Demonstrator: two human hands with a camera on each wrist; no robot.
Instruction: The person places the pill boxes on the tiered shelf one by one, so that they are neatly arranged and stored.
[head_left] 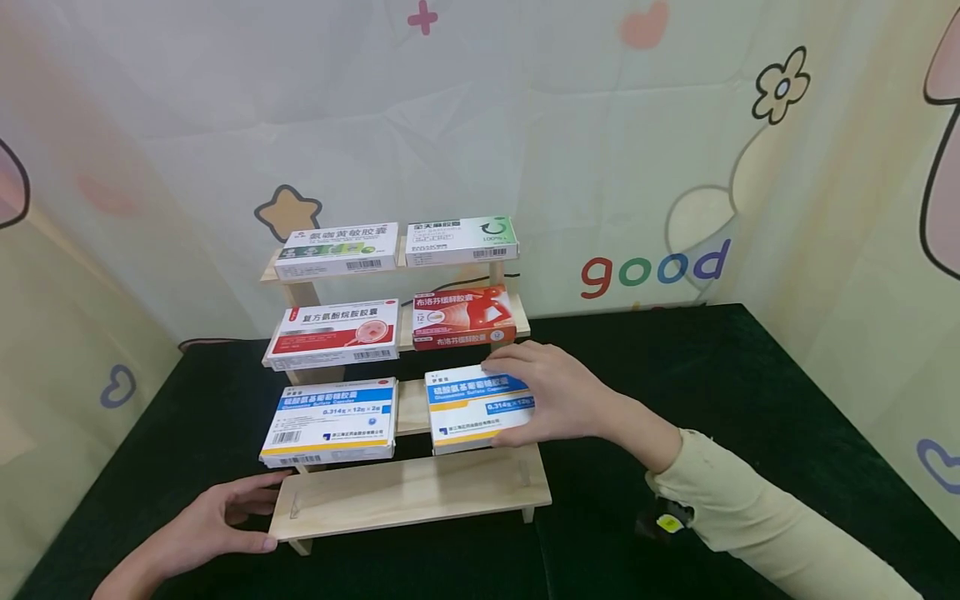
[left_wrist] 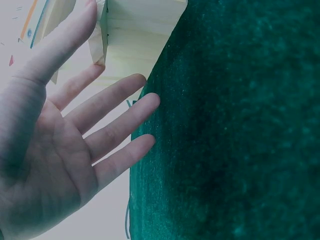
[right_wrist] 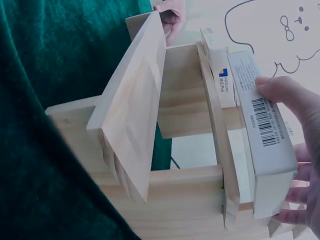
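Observation:
A stepped wooden display rack (head_left: 412, 492) stands on the dark green cloth. My right hand (head_left: 558, 392) grips the right end of a blue, white and yellow medicine box (head_left: 465, 417) on the second tier from the bottom. In the right wrist view, the thumb presses the barcode side of that box (right_wrist: 272, 155), with fingers behind it. A matching medicine box (head_left: 330, 421) lies left of it. At the left end of the bottom shelf, my left hand (head_left: 198, 521) touches the board with thumb and index finger. Its other fingers (left_wrist: 122, 127) extend straight in the left wrist view.
Higher up the rack lie a red-and-white box (head_left: 337, 333), a red box (head_left: 461, 321), a green-and-white box (head_left: 337, 252) and another white-green box (head_left: 457, 242). A patterned curtain (head_left: 450, 125) hangs behind. Green cloth (head_left: 712, 375) spreads around the rack.

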